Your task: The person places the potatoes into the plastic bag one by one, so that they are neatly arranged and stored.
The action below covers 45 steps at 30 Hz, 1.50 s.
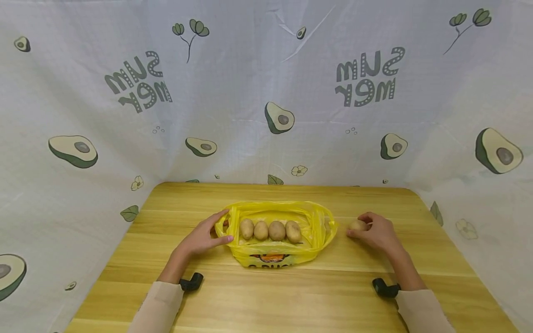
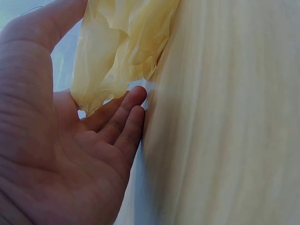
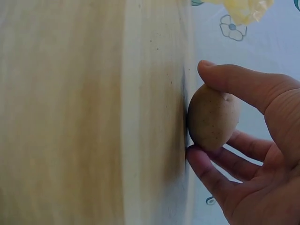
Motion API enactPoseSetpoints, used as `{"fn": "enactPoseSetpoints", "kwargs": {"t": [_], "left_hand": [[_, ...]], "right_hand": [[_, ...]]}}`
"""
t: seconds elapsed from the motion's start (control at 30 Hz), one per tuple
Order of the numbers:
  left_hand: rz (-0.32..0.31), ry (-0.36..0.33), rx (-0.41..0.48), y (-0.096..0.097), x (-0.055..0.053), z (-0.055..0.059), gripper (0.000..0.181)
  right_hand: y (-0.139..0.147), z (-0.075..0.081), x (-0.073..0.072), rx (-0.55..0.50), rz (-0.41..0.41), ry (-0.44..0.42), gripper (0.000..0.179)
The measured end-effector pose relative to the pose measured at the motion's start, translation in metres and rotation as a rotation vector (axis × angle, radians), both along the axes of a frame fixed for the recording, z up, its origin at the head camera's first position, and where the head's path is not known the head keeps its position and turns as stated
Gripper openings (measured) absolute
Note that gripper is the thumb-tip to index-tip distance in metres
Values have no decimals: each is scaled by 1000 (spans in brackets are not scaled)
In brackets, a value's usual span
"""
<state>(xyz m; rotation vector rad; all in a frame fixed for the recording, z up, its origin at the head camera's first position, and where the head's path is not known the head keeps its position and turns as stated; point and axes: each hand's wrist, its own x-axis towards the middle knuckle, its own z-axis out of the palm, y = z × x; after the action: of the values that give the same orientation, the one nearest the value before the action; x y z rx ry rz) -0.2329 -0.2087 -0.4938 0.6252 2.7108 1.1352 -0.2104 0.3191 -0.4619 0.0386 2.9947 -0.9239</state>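
Observation:
A yellow plastic bag point(image 1: 270, 252) with dark printing lies with its mouth spread on the table, and several potatoes point(image 1: 276, 231) sit in a row inside it. My left hand point(image 1: 202, 237) is at the bag's left side, thumb and fingers spread apart and touching the plastic near the handle. In the left wrist view, the bag's handle point(image 2: 96, 89) hangs between the thumb and the loosely bent fingers. Right of the bag, my right hand point(image 1: 380, 233) pinches a single potato point(image 3: 213, 117) between thumb and fingertips, at the tabletop.
The wooden table point(image 1: 283, 300) ends at a white curtain point(image 1: 245, 92) printed with avocados, which surrounds the back and sides. A black wrist mount point(image 1: 191, 282) is on the left wrist, another black mount point(image 1: 386, 288) on the right.

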Motion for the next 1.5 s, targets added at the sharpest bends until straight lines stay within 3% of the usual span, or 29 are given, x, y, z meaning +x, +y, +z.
{"fn": "enactPoseSetpoints", "kwargs": {"t": [0.37,1.07,1.3,1.5], "left_hand": [[-2,-2,3,0,0,0,92],[3,-6,10,0,0,-1,92],[-2,3,11,0,0,0,92],[-3,-1,5,0,0,0,92]], "right_hand": [[0,4,1,-51,-16,41,71],[-13,30,6,-123,16,193,65],[-19,39,8,-140,38,212,64],[-29,49,13,-183,53,166,66]]}}
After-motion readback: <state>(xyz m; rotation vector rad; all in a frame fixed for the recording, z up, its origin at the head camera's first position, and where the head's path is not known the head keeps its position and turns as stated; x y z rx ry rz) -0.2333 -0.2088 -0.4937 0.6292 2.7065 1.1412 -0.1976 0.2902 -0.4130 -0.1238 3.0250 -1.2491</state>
